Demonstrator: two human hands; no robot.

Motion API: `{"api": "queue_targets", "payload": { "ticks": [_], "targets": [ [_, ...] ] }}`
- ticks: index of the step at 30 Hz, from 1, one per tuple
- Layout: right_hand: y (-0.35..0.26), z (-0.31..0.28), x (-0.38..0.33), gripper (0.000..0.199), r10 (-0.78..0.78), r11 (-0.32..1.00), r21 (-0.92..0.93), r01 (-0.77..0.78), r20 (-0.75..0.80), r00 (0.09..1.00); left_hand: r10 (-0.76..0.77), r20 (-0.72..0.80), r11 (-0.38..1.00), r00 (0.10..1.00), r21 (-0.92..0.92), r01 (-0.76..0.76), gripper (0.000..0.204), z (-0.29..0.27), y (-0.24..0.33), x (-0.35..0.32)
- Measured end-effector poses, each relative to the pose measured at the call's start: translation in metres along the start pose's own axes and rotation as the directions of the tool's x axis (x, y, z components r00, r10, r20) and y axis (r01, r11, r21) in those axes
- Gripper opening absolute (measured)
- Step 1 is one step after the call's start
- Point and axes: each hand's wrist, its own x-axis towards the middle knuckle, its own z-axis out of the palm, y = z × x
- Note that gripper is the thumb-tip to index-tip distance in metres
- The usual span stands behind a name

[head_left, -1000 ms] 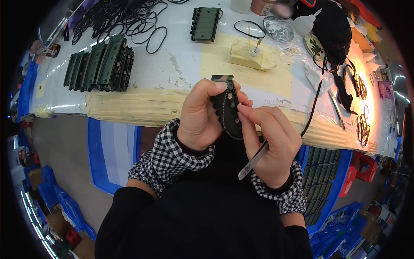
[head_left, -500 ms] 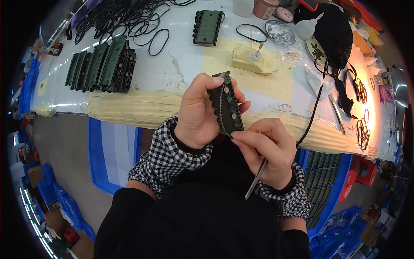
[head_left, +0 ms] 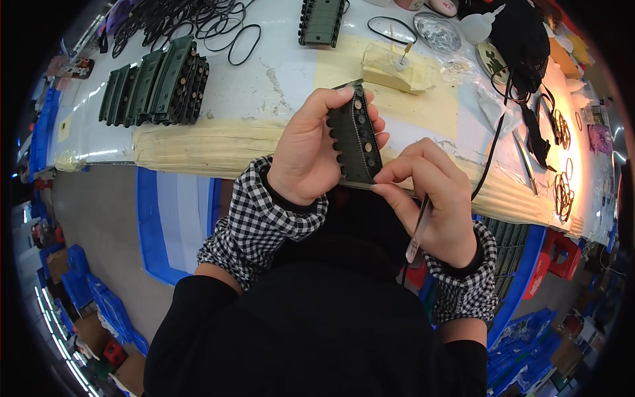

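One dark-green ribbed block (head_left: 349, 142) sits at centre, clamped in the left hand (head_left: 311, 149); the right hand (head_left: 433, 192) grips silver metal tweezers (head_left: 418, 231), fingertips (head_left: 383, 175) at the block's five-o'clock corner. Round discs (head_left: 368, 147) appear fitted; remaining work cannot be told.

Both arms bent, hands raised in front of torso. Left bare hand (head_left: 304, 152) higher, palm turned inward, closed in a grip: thumb (head_left: 331, 99) extended along the top, fingers (head_left: 378, 124) wrapped behind, tips showing on the right. Right bare hand (head_left: 440, 205) lower, index and thumb tips almost meeting, other fingers curled into palm. Wrists in black-and-white checked fabric sleeve covers (head_left: 248, 221), bare skin above them, then black sleeves (head_left: 188, 324).
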Motion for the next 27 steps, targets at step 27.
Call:
{"api": "queue_targets", "payload": {
  "ticks": [27],
  "targets": [
    [0.016,0.045,-0.031,0.023,-0.150,0.987,-0.121,0.107,-0.438,0.886,0.059,0.086,0.992,0.995,-0.114,-0.049,0.026,-0.009,-0.004,0.002]
  ]
}}
